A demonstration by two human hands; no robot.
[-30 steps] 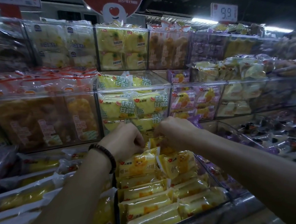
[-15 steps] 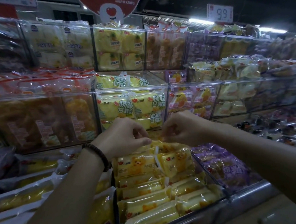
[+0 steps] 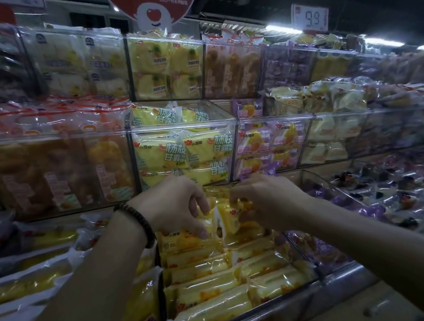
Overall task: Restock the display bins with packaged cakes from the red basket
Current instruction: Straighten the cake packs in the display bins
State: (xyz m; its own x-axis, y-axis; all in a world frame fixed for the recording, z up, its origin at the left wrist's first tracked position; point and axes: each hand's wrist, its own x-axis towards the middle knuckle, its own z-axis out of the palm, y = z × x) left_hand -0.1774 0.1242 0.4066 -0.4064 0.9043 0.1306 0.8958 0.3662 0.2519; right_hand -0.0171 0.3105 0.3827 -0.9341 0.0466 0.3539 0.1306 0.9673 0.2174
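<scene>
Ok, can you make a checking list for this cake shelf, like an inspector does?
Surface: metal shelf rail along the front, with the front bin behind it.
Job's things: yellow cake packs lie in rows in the front bin; one cake pack is lifted at the back; red basket not in view.
Clutter: nothing seen.
Hands: left hand and right hand both pinch the lifted cake pack; bead bracelet on the left wrist.
Cables: nothing seen.
Surroundings: upper bins of other packs, purple packs to the right, price sign reading 9.9, red round sign.
</scene>
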